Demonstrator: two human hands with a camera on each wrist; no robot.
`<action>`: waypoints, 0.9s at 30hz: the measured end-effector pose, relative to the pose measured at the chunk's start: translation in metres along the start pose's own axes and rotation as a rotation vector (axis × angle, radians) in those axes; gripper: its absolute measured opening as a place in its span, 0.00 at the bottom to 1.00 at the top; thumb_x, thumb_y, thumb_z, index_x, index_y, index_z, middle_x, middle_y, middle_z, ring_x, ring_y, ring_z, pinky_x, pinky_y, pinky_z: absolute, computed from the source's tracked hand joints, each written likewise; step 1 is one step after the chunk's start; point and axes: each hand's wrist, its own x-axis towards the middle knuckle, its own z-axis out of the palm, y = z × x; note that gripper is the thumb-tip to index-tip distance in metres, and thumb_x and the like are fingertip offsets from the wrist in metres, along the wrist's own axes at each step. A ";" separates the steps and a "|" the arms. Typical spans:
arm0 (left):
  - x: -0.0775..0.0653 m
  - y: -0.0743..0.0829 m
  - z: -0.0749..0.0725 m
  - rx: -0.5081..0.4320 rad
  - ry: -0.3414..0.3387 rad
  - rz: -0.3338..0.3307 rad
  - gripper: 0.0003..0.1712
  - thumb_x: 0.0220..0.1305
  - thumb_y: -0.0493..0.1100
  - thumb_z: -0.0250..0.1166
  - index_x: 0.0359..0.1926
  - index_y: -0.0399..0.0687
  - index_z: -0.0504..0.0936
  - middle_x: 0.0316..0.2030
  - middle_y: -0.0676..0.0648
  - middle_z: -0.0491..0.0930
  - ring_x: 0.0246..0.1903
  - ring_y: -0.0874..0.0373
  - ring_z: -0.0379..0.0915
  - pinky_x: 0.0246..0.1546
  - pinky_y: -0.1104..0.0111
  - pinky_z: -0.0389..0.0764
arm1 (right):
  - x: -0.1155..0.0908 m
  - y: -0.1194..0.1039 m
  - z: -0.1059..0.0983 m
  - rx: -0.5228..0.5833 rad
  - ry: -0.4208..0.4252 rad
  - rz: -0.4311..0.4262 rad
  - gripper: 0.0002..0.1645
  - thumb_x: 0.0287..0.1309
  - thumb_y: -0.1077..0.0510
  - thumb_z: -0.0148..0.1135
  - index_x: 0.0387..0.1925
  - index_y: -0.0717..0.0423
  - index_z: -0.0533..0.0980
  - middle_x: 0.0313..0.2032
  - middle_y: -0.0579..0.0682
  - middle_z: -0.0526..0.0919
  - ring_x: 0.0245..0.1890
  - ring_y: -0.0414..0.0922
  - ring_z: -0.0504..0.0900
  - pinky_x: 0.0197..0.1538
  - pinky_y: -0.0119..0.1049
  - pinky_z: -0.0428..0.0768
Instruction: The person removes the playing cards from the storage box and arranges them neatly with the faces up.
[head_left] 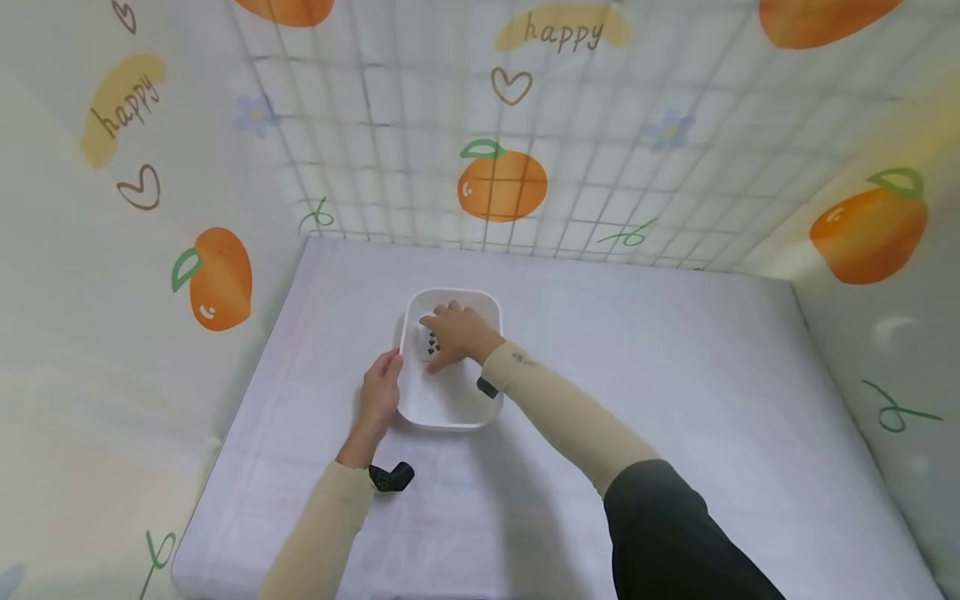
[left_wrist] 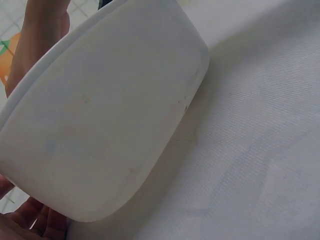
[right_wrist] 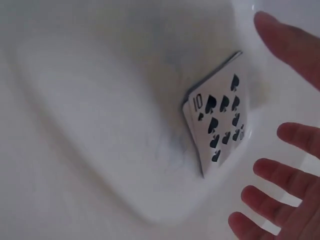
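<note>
A white plastic basin (head_left: 450, 422) with rounded corners stands on the table. My left hand (head_left: 381, 387) grips its left side by the rim; in the left wrist view that hand's fingers (left_wrist: 30, 217) are at the basin's outer wall. Inside lies a small stack of playing cards (right_wrist: 217, 117), the ten of spades face up on top. Over the stack is my right hand (head_left: 465, 333), its fingers spread and apart from the cards in the right wrist view. From above, this hand partly covers the cards.
A white cloth covers the tabletop (head_left: 637, 375). Light curtains printed with oranges (head_left: 502, 185) stand at the back and both sides, a wire grid showing through at the back. Black wrist devices (head_left: 392, 477) are at both wrists.
</note>
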 end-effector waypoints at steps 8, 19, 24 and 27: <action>0.001 0.004 0.000 -0.028 0.012 -0.003 0.25 0.76 0.51 0.50 0.66 0.43 0.73 0.63 0.40 0.73 0.62 0.45 0.69 0.64 0.52 0.67 | 0.014 0.008 0.007 0.032 -0.013 -0.001 0.56 0.42 0.36 0.77 0.72 0.47 0.64 0.62 0.53 0.72 0.60 0.53 0.67 0.64 0.53 0.67; 0.005 0.001 0.002 -0.032 0.022 0.027 0.24 0.76 0.50 0.51 0.64 0.41 0.74 0.63 0.40 0.74 0.62 0.45 0.68 0.65 0.52 0.66 | 0.033 0.020 0.012 0.100 -0.026 0.005 0.37 0.45 0.48 0.78 0.57 0.51 0.72 0.51 0.49 0.77 0.50 0.48 0.69 0.55 0.45 0.73; 0.005 0.003 0.001 -0.027 0.029 0.010 0.24 0.76 0.49 0.51 0.64 0.42 0.74 0.63 0.40 0.74 0.62 0.45 0.68 0.65 0.52 0.66 | 0.033 0.019 0.008 0.106 -0.049 0.012 0.29 0.45 0.50 0.78 0.47 0.52 0.74 0.43 0.49 0.77 0.47 0.48 0.69 0.51 0.43 0.73; 0.005 0.001 0.000 -0.030 0.037 0.008 0.23 0.76 0.48 0.52 0.64 0.41 0.75 0.62 0.40 0.74 0.62 0.45 0.69 0.65 0.52 0.66 | 0.034 0.017 0.010 0.099 -0.048 -0.003 0.28 0.44 0.51 0.78 0.45 0.52 0.74 0.43 0.49 0.76 0.46 0.48 0.69 0.51 0.43 0.72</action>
